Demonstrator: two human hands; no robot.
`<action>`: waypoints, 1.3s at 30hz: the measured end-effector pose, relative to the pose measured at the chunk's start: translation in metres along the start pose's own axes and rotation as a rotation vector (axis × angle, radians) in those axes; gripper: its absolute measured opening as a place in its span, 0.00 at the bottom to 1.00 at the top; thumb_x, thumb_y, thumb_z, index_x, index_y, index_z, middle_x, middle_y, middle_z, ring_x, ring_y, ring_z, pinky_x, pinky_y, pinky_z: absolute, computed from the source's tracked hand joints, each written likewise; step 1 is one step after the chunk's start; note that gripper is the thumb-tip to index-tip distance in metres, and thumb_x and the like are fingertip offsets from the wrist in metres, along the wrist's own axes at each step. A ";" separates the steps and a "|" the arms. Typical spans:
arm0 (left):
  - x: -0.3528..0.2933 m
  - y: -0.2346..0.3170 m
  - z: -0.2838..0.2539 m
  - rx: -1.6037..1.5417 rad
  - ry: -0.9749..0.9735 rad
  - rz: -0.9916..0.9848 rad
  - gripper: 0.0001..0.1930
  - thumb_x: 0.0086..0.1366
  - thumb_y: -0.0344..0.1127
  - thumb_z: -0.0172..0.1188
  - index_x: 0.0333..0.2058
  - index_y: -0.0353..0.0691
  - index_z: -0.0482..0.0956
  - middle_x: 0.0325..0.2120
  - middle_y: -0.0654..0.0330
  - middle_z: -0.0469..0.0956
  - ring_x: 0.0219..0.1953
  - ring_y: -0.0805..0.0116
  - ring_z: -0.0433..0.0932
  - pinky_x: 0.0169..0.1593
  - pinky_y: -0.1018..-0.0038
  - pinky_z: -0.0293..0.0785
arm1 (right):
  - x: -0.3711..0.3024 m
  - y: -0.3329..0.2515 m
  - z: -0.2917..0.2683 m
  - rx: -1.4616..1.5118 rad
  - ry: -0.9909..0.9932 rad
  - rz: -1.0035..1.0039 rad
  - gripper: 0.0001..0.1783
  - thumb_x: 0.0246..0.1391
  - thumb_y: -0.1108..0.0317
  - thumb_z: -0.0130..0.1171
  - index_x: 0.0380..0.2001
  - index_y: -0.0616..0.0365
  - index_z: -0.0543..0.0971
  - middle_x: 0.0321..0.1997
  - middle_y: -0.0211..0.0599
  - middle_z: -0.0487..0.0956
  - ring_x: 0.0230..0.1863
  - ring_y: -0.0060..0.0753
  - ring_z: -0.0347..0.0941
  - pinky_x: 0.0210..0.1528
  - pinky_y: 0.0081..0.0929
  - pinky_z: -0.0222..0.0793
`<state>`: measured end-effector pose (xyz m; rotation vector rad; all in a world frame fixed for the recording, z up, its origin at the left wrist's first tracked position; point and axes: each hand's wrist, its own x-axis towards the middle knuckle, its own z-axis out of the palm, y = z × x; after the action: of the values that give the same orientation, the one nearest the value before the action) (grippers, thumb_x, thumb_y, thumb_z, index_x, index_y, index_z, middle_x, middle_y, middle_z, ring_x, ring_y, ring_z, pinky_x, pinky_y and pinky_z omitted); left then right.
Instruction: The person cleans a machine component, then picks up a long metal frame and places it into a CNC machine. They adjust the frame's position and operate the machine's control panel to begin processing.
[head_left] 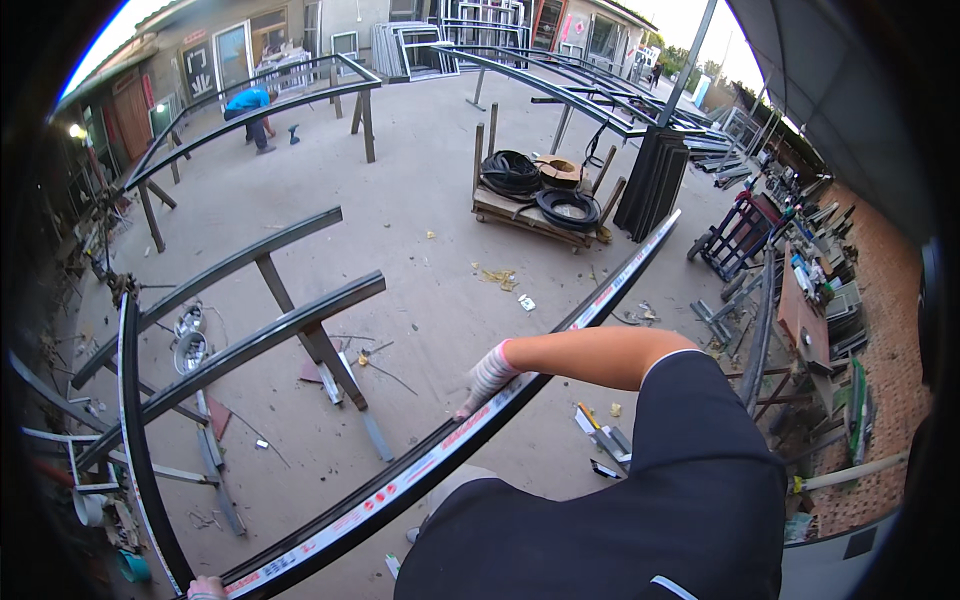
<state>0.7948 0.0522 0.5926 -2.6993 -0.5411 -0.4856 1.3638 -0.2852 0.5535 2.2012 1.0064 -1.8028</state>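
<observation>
A long black frame bar (375, 495), covered with a printed white film strip, slants from lower left to upper right in front of me. At the lower left it meets a second black bar (135, 430), forming a corner. My left hand (207, 588), mostly cut off by the lower edge, is closed on the frame by that corner. Reaching across it, my right hand (485, 385) wears a pale striped glove with a pink cuff. It grips the long bar near its middle; its fingers are slightly blurred and partly hidden.
Grey metal trestles (300, 320) stand at left. Farther off, a wooden trolley (540, 215) carries black coils (512, 172), beside stacked dark panels (652, 185). A person in blue (248, 100) bends near a drill (293, 134). A hand truck (740, 235) and scrap lie at right.
</observation>
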 end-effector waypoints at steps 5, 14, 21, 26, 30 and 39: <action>0.001 -0.029 -0.035 0.084 -0.106 -0.064 0.24 0.46 0.53 0.75 0.33 0.43 0.80 0.29 0.52 0.78 0.36 0.44 0.78 0.42 0.52 0.74 | 0.000 0.108 -0.005 0.072 -0.069 0.050 0.47 0.53 0.24 0.59 0.53 0.60 0.84 0.56 0.39 0.81 0.55 0.38 0.74 0.62 0.40 0.65; 0.097 -0.006 -0.051 0.138 -0.202 -0.141 0.27 0.47 0.40 0.72 0.47 0.39 0.76 0.47 0.47 0.76 0.58 0.45 0.72 0.74 0.48 0.56 | 0.011 0.216 -0.017 0.184 -0.029 -0.193 0.42 0.61 0.29 0.54 0.44 0.63 0.85 0.37 0.37 0.82 0.39 0.33 0.76 0.46 0.37 0.70; 0.122 0.039 -0.087 0.380 -0.161 -0.316 0.40 0.45 0.26 0.73 0.60 0.41 0.71 0.62 0.49 0.71 0.69 0.48 0.64 0.76 0.51 0.52 | 0.009 0.243 -0.048 0.117 0.111 -0.264 0.39 0.63 0.34 0.58 0.57 0.60 0.81 0.44 0.39 0.86 0.42 0.27 0.78 0.50 0.30 0.74; 0.149 0.058 -0.145 0.513 -0.203 -0.485 0.39 0.43 0.36 0.78 0.56 0.43 0.74 0.62 0.55 0.72 0.70 0.54 0.64 0.77 0.55 0.51 | -0.008 0.236 -0.060 0.309 0.162 -0.308 0.37 0.60 0.35 0.63 0.45 0.64 0.86 0.29 0.25 0.80 0.31 0.17 0.71 0.36 0.28 0.73; 0.158 0.073 -0.190 0.667 -0.047 -0.611 0.40 0.50 0.40 0.76 0.64 0.52 0.71 0.65 0.57 0.71 0.70 0.54 0.64 0.77 0.56 0.52 | -0.025 0.221 -0.063 0.340 0.191 -0.431 0.33 0.61 0.38 0.64 0.38 0.63 0.86 0.28 0.21 0.79 0.30 0.13 0.70 0.35 0.23 0.71; 0.178 0.202 -0.210 0.019 0.436 -0.591 0.37 0.65 0.51 0.67 0.69 0.45 0.66 0.65 0.46 0.70 0.69 0.52 0.67 0.72 0.59 0.62 | -0.033 0.153 -0.079 0.342 0.318 -0.828 0.27 0.66 0.45 0.62 0.31 0.64 0.84 0.25 0.15 0.72 0.29 0.11 0.64 0.30 0.22 0.64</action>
<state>0.9798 -0.1517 0.7949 -2.2688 -1.1932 -1.1724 1.5122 -0.3787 0.5586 2.5448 2.0552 -2.0579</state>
